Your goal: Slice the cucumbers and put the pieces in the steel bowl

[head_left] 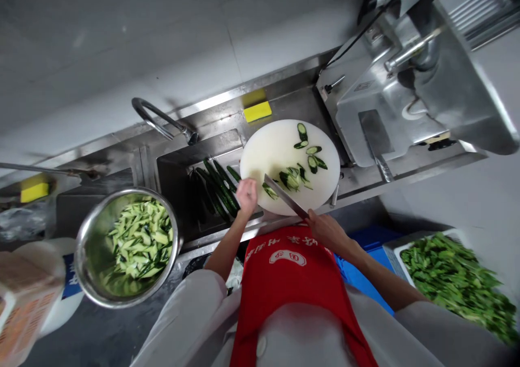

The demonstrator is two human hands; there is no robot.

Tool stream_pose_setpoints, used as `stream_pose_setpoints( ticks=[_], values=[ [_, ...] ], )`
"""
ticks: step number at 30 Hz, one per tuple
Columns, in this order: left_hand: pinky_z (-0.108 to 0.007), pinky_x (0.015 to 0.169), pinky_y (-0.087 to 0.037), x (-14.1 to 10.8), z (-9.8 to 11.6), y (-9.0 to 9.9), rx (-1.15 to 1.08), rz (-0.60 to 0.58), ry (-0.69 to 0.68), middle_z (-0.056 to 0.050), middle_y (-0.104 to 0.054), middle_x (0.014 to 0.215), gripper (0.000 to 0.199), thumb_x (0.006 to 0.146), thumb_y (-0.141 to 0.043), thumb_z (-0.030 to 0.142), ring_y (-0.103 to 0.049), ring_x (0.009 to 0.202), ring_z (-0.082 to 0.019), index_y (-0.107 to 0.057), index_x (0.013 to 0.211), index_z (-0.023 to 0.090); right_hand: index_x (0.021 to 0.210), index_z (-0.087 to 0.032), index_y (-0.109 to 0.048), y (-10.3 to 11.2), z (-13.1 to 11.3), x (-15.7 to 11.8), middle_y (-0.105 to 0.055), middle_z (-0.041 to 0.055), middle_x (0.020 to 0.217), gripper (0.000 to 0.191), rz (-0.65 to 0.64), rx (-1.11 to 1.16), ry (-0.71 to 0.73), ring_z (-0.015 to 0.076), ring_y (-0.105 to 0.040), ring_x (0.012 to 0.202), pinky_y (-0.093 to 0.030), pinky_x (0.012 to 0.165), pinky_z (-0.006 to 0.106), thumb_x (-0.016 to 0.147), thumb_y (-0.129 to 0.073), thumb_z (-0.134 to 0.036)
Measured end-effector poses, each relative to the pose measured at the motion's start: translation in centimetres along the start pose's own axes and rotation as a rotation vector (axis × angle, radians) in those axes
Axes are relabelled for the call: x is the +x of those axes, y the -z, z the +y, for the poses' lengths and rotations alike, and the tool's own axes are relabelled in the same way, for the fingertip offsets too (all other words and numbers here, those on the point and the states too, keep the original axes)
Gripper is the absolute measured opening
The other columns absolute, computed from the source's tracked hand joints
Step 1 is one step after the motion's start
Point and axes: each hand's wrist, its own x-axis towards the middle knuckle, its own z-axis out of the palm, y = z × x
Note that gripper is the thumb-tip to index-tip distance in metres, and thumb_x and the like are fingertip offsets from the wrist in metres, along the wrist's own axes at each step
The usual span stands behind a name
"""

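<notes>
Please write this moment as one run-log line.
right hand: holds knife over cutting board | left hand: near knife tip, grip unclear | cucumber slices: on cutting board | whole cucumbers: in sink

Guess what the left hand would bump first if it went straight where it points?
Probably the white board; the left hand points across it, though whether they already touch is unclear.

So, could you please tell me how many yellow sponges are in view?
2. One yellow sponge lies just beyond the white cutting board; the second sponge is at the picture's far left, past the steel bowl. Others may be hidden.
</notes>
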Motion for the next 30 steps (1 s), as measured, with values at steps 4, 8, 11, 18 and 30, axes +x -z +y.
stream_pose_setpoints(
  ticks=[4, 8, 11, 18, 30],
  values=[
    [-0.034, 0.093, -0.05, 10.2, 2.5, -4.4, -0.043, -0.112, -0.07, -0.01, -0.064, 0.101, 0.025, 0.1, -0.044, 0.028, -0.06, 0.098, -0.02, -0.066, 0.102, 0.016, 0.117, -0.017, -0.049, -0.8, 0.4, -1.2, -0.072, 0.0118, 0.097, 0.024, -0.009, 0.021, 0.075, 0.0232, -0.071, 0.091, -0.041, 0.07, 0.027, 0.103, -0.032, -0.027],
    [-0.035, 0.099, -0.047, 15.2, 5.7, -14.0, -0.098, -0.631, -0.323, -0.012, -0.064, 0.108, 0.025, 0.097, -0.044, 0.018, -0.059, 0.103, -0.02, -0.067, 0.101, 0.011, 0.118, -0.016, -0.05, -1.5, -0.2, -0.1, -0.072, 0.0141, 0.1, 0.027, -0.014, 0.02, 0.06, 0.0236, -0.072, 0.092, -0.046, 0.073, 0.028, 0.103, -0.03, -0.026],
    [-0.038, 0.099, -0.048, 15.6, 6.2, -18.3, -0.03, -0.812, -0.352, -0.011, -0.064, 0.108, 0.023, 0.088, -0.049, 0.01, -0.059, 0.102, -0.022, -0.069, 0.097, 0.015, 0.12, -0.015, -0.05, -1.8, -0.3, 0.6, -0.072, 0.0157, 0.099, 0.029, -0.017, 0.041, 0.037, 0.0234, -0.072, 0.095, -0.048, 0.076, 0.028, 0.103, -0.029, -0.025],
    [-0.035, 0.089, -0.052, 16.9, 0.2, -12.1, 0.102, -0.7, -0.12, -0.011, -0.061, 0.106, 0.008, 0.08, -0.061, 0.013, -0.061, 0.08, -0.018, -0.068, 0.076, 0.016, 0.118, -0.014, -0.051, -2.2, 0.7, 0.5, -0.072, 0.0151, 0.096, 0.032, 0.048, 0.126, -0.054, 0.0244, -0.072, 0.092, -0.047, 0.072, 0.029, 0.104, -0.026, -0.027],
    [-0.026, 0.065, -0.047, 4.5, 0.1, -1.1, 0.161, -0.486, 0.45, -0.001, -0.064, 0.067, 0.012, 0.085, -0.067, 0.027, -0.059, 0.061, -0.015, -0.065, 0.093, 0.018, 0.113, -0.017, -0.049, -2.3, 0.9, 1.4, -0.071, 0.0124, 0.095, 0.025, 0.055, 0.116, -0.061, 0.023, -0.071, 0.09, -0.042, 0.07, 0.028, 0.104, -0.029, -0.03]
  ],
)
